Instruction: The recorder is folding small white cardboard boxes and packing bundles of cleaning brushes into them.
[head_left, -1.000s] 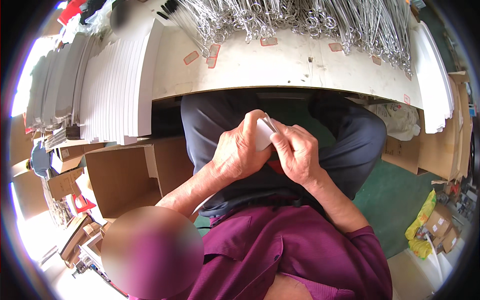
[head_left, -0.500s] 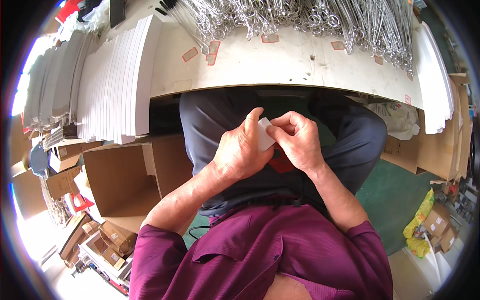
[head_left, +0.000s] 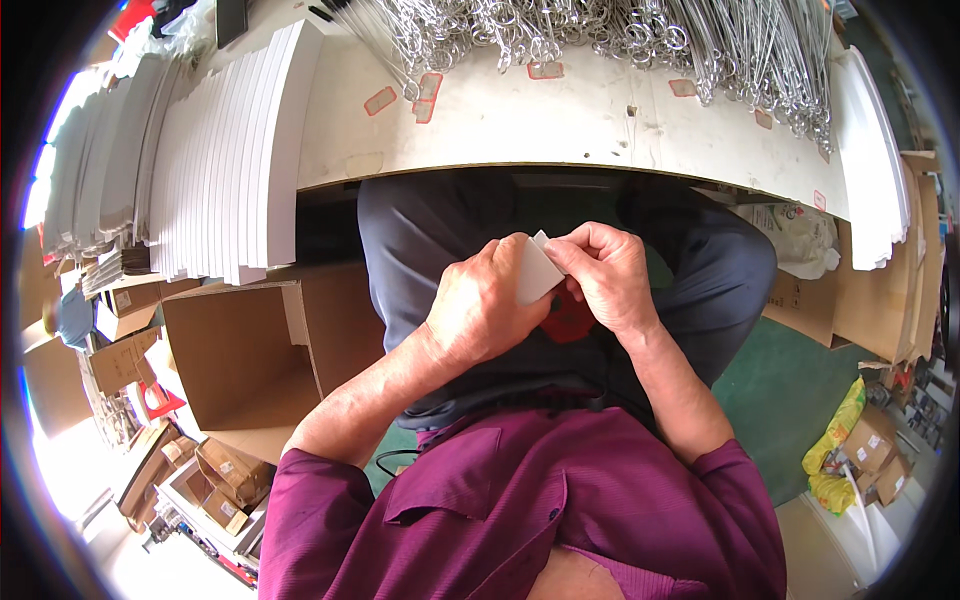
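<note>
Your left hand (head_left: 482,303) is clamped on the white piece (head_left: 538,272), gripping it from its left side, with the fingers curled behind it. Your right hand (head_left: 612,282) is closed in a pinch, thumb against fingertips, on the upper right corner of the same piece. The piece is above your lap, between your two hands, below the near edge of the surface (head_left: 470,130). It is tilted, with one flat face partly turned up; the hands cover the rest. A red object (head_left: 568,322) shows below it, between your legs; its kind cannot be told.

The surface carries, along its far side, a dense row of metal rods (head_left: 620,30) with ring ends, the rings toward you. Red-edged labels (head_left: 381,101) lie flat in front of the rods. At the left end of the surface, white panels (head_left: 222,165) stand on edge, side by side. A second white stack (head_left: 872,160) stands at the right end.

To your left, below the white panels, an open carton (head_left: 235,350) faces you. To your right, a yellow bag (head_left: 835,440) lies beside small brown boxes (head_left: 872,447), near the green floor (head_left: 785,390).
</note>
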